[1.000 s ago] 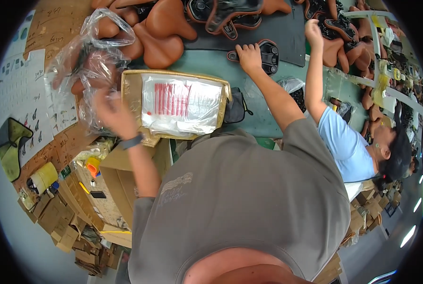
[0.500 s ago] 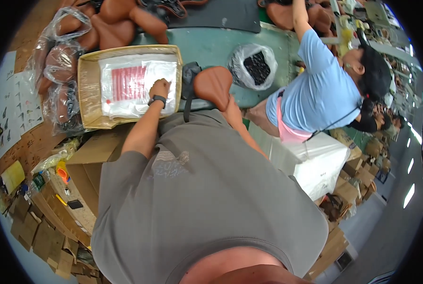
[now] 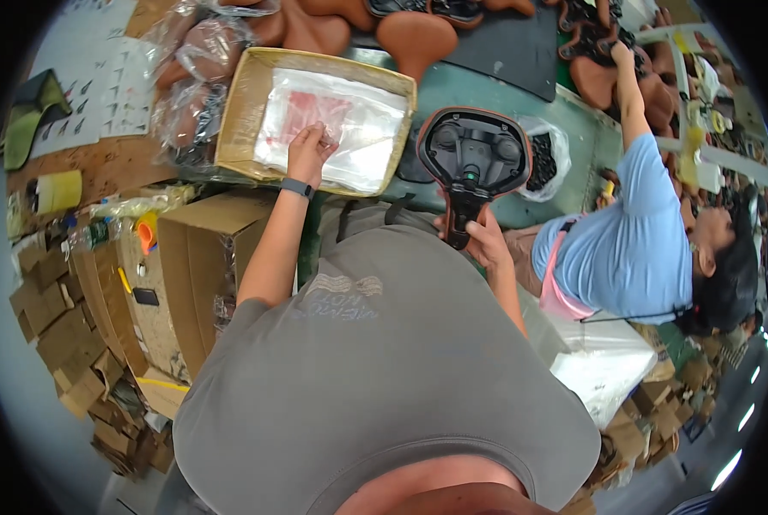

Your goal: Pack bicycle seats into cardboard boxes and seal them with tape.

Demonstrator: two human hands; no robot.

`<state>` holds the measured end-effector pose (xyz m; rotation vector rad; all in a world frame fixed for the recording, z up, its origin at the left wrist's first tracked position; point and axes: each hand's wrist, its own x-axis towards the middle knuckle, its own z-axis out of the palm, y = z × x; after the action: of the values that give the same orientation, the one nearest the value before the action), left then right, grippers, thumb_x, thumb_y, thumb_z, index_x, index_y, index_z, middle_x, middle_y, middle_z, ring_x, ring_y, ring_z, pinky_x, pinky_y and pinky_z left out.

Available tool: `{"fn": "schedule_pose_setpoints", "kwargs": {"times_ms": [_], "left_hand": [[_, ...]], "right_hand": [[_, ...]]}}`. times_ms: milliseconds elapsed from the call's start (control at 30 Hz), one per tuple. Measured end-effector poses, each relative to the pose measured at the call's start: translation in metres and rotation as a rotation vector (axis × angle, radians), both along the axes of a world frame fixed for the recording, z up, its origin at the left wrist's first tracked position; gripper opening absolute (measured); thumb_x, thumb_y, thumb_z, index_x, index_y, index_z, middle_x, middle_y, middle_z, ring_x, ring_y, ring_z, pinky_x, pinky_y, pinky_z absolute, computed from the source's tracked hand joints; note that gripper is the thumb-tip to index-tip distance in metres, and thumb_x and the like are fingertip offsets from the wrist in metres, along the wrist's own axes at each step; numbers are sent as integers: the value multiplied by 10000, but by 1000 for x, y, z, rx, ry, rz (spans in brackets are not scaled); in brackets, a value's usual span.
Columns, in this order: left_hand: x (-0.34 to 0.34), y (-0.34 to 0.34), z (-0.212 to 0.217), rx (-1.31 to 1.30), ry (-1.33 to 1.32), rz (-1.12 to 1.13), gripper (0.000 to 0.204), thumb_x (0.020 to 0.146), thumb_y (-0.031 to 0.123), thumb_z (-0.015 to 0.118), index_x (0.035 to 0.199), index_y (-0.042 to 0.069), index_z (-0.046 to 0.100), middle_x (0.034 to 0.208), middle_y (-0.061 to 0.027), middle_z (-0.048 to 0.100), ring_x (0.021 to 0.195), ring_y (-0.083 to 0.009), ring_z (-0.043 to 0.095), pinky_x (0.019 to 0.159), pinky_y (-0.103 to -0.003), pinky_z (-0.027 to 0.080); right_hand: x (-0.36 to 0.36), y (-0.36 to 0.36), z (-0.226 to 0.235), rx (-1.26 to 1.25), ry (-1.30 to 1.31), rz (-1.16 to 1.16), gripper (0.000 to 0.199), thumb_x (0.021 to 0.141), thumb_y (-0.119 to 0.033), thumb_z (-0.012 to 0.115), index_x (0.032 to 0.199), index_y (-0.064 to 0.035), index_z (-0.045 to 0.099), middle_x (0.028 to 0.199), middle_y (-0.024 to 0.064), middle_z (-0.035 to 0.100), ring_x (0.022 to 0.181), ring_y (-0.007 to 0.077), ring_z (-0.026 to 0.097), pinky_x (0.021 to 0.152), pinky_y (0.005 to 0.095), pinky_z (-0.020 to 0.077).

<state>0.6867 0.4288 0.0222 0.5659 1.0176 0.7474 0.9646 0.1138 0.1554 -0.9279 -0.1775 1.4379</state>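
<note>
In my right hand [image 3: 484,239] is a brown bicycle saddle [image 3: 472,154], gripped by its narrow nose. Its black plastic underside faces up, and the wide end points away from me. My left hand [image 3: 309,156] is over a shallow cardboard box [image 3: 233,137], fingers pinched at a clear plastic bag [image 3: 330,129] with red printing. A stack of clear and white plastic bags [image 3: 368,137] lies flat in that box. The fingertips partly hide where they meet the film.
Brown saddles [image 3: 415,41], some wrapped in clear plastic, lie along the far side of the green table. A bag of small black parts [image 3: 549,159] sits beyond my saddle. To the right, a co-worker in a blue shirt [image 3: 624,240] reaches toward more saddles. Cardboard boxes [image 3: 203,227] stand at near left.
The saddle has turned from its smooth brown top to its black underside and come up off the table. My left hand has shifted left across the bags onto the red-printed part. The view has swung.
</note>
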Motion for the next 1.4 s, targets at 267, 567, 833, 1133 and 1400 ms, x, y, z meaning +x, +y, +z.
{"fn": "schedule_pose_setpoints", "kwargs": {"times_ms": [267,567,833,1133,1400], "left_hand": [[-7,-65,117,211,-38,-666,154,1083,87,664,1220,50,724,1069,-17,759,1039,-147,734,952,-334,586],[-93,-31,183,-13,-588,368,115,1035,47,621,1136,27,672,948,-16,654,869,-165,635,808,-352,531],[22,12,222,772,396,-8,176,1079,130,713,1072,-14,814,875,28,675,742,-54,532,641,-278,427],[-29,252,298,708,673,326,271,1116,270,687,1026,32,777,907,-15,727,771,-107,620,641,-317,470],[-116,363,258,872,351,1027,302,1130,151,635,1358,-45,607,1129,-143,725,958,-236,707,797,-371,616]], "right_hand": [[-32,119,-18,16,272,350,519,1001,-69,774,1465,46,571,1215,217,769,1088,346,787,878,443,684],[-25,150,-7,185,301,342,567,924,-141,868,1405,16,611,1265,141,661,1063,284,649,837,429,539],[-19,191,58,-85,-1242,608,1052,836,32,860,1714,-22,284,1327,126,721,1138,305,748,1001,458,599],[69,301,12,-91,-361,205,813,1071,-385,735,1662,44,378,1370,230,697,933,253,764,744,352,628],[115,364,-261,-544,-1014,61,1470,688,-480,1057,1657,117,126,1463,316,598,1240,376,681,1050,474,558]]}}
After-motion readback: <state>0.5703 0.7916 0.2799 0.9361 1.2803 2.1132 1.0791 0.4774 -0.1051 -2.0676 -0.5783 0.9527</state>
